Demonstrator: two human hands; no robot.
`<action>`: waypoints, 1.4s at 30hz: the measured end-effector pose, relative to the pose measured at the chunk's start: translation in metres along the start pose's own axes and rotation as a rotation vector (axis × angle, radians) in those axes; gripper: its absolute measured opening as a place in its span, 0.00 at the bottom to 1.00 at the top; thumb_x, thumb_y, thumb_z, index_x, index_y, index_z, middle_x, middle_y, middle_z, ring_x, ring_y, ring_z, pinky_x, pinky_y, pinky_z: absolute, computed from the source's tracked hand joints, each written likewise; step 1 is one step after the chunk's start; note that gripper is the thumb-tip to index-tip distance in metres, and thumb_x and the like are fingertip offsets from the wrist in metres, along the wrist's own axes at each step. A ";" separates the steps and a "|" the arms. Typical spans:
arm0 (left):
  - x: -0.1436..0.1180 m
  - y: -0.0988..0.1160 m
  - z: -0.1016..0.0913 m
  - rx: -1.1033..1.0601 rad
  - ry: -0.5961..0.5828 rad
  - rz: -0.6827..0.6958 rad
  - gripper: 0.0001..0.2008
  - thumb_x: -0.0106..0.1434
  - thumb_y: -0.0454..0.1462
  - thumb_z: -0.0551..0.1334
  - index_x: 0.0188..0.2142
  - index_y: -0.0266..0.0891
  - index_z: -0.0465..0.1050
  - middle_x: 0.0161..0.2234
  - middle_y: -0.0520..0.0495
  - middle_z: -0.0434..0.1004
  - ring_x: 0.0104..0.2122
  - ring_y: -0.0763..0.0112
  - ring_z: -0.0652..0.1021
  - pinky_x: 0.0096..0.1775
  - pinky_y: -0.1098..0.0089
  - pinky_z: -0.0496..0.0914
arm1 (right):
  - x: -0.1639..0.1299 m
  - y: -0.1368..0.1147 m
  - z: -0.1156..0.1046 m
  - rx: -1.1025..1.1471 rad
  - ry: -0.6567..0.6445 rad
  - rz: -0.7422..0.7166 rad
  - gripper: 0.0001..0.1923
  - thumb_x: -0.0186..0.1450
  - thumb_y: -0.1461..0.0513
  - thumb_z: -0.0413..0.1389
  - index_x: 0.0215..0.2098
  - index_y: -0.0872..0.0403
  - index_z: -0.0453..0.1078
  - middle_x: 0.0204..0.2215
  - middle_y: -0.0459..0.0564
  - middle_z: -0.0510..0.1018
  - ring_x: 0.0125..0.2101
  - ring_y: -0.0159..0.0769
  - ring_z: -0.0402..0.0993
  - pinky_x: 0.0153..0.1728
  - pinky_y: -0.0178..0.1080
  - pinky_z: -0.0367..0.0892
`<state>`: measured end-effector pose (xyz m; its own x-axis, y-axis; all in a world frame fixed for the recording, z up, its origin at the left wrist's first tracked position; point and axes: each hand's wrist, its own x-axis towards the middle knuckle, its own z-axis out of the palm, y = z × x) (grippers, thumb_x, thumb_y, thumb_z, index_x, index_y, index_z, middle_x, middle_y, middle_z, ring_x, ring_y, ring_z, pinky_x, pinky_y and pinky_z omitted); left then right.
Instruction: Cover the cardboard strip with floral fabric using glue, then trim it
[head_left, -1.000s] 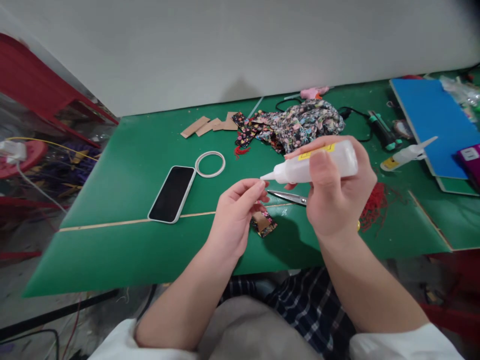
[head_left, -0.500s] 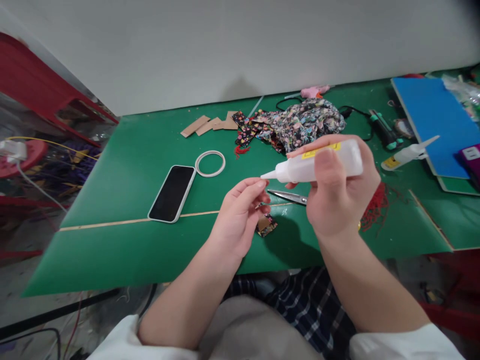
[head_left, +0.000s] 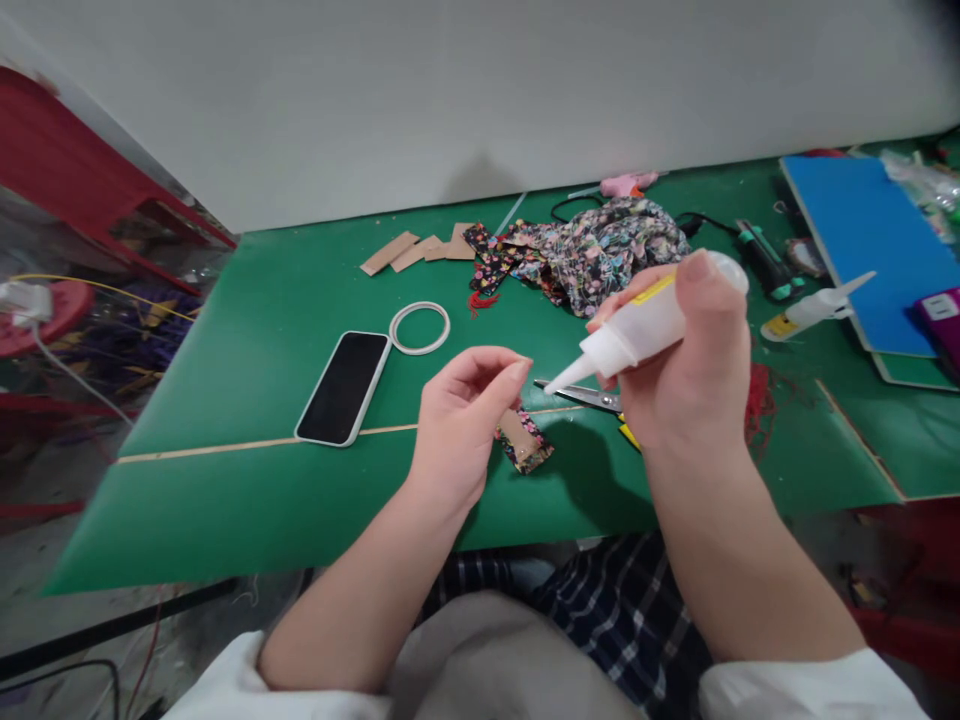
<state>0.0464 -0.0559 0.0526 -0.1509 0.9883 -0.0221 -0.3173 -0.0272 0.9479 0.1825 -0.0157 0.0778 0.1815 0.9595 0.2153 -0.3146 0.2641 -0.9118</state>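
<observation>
My right hand is wrapped round a white glue bottle with a yellow label, its thin nozzle tilted down to the left. My left hand is closed in a pinch, thumb and forefinger together; whatever is between them is hidden or too small to name. The nozzle tip is a short way right of those fingertips, apart from them. Just below my left fingers lies a small cardboard piece edged with floral fabric, partly covered by the hand. Scissors rest behind the nozzle, their handles mostly hidden by my right hand.
A phone and a white ring lie on the green table to the left. Cardboard strips and crumpled floral fabric are at the back. Red threads, another glue bottle and a blue board are rightward.
The glue bottle's nozzle has moved away from my left fingertips, rightward and down, and tilts more steeply. My left hand has shifted slightly left, uncovering more of the fabric-edged cardboard.
</observation>
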 end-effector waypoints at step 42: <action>0.048 -0.044 -0.106 1.215 -0.700 0.751 0.10 0.63 0.36 0.55 0.37 0.35 0.75 0.42 0.38 0.78 0.41 0.61 0.78 0.44 0.61 0.72 | 0.002 0.079 0.018 -0.944 -0.366 -0.082 0.16 0.58 0.48 0.55 0.31 0.52 0.64 0.22 0.42 0.71 0.20 0.27 0.63 0.22 0.33 0.59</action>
<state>-0.0458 -0.0234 -0.0240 0.6283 0.6864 0.3662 0.5834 -0.7271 0.3619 0.1417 0.0087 0.0126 -0.1770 0.9548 0.2387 0.5788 0.2971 -0.7594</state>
